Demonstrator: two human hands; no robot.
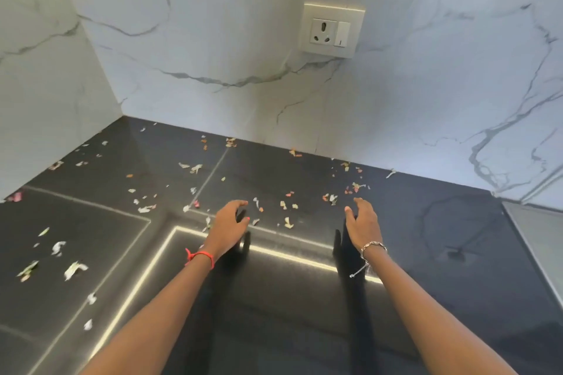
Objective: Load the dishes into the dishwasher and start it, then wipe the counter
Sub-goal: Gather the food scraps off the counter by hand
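Observation:
A glossy black counter [426,253] fills the lower part of the head view, littered with small scraps of food [195,168] in white, green, orange and pink. My left hand [230,221] hovers just above the counter near its middle, fingers loosely curved and apart, holding nothing; a red thread is tied around its wrist. My right hand [362,218] hovers beside it to the right, also empty with fingers apart, and a silver chain bracelet hangs on its wrist. Both palms face each other. No dishes, dishwasher or cloth are in view.
White marble walls [213,39] close the counter at the back and left, forming a corner. A wall socket with a switch [332,30] sits on the back wall. A lighter surface edge [539,240] shows at the far right. Larger scraps [74,269] lie at the left.

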